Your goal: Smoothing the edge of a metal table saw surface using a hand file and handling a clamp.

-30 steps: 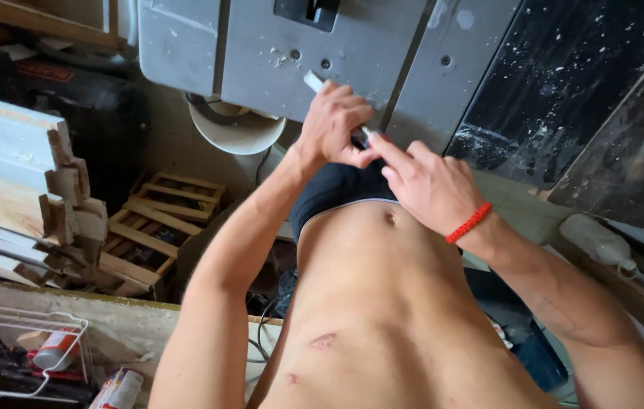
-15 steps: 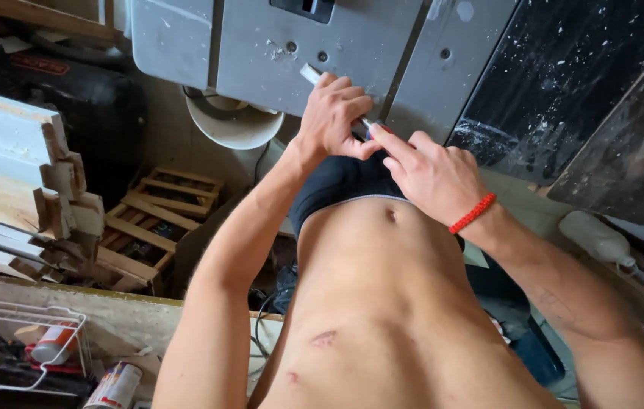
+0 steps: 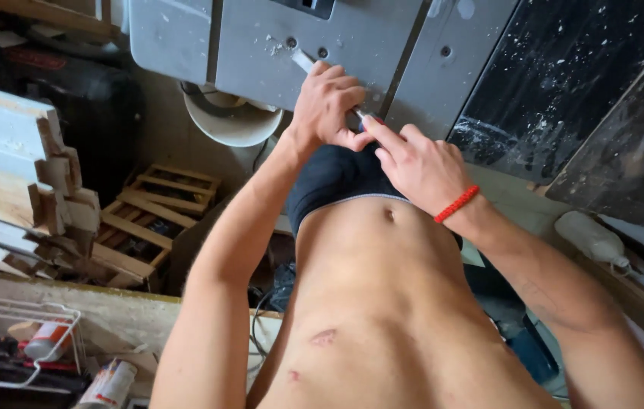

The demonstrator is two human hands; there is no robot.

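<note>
My left hand (image 3: 329,102) is closed around a slim white pen-like tool (image 3: 303,59); one end pokes out above my fist over the grey metal table (image 3: 261,38). My right hand (image 3: 417,163), with a red cord bracelet (image 3: 456,204) on the wrist, pinches the tool's lower end with thumb and forefinger, just in front of my left fist. Both hands meet in front of my bare stomach, at the near edge of the grey table. The middle of the tool is hidden inside my left fist.
Stacked white boards (image 3: 4,159) and a small wooden pallet (image 3: 140,227) lie at the left. A white bucket (image 3: 235,121) sits under the table. A dark speckled panel (image 3: 564,83) leans at the right, with a white bottle (image 3: 591,238) below. A wire rack (image 3: 19,341) holds cans at the bottom left.
Both hands have stayed together on the tool and drifted slightly up towards the grey table. The view has shifted a little.
</note>
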